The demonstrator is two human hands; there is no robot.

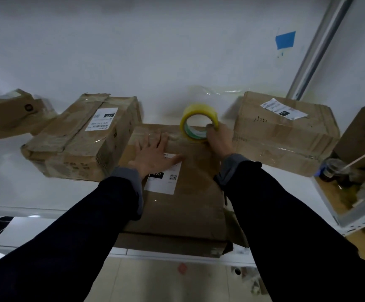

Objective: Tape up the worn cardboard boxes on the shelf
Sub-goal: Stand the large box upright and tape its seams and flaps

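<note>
On the white shelf (35,192) in front of me lies a flat, worn cardboard box (183,205), its near edge hanging a little over the shelf's front lip. My left hand (153,155) rests flat on its top, fingers straight and spread, the thumb lying across the upper part of a white shipping label (163,177). It holds nothing; it only presses down on the cardboard.

My right hand (217,138) grips a roll of yellowish clear tape (199,120) at the far edge of the same box. The fingers curl round the roll's right side, with one fingertip hooked into the core. The roll stands on its edge, touching the box top, its open centre turned toward me. A glossy band of tape seems to run along the far part of the box between my two hands, though I cannot make out its ends.

To the left, touching the flat box, sits a taller battered box (83,138) with its own label, and beyond it a smaller box (9,114). To the right stands another creased box (286,131), near but apart from my right wrist. A plastic cup with a straw (336,168) stands at its right corner. A blue patch of tape (285,40) sticks to the wall above.
</note>
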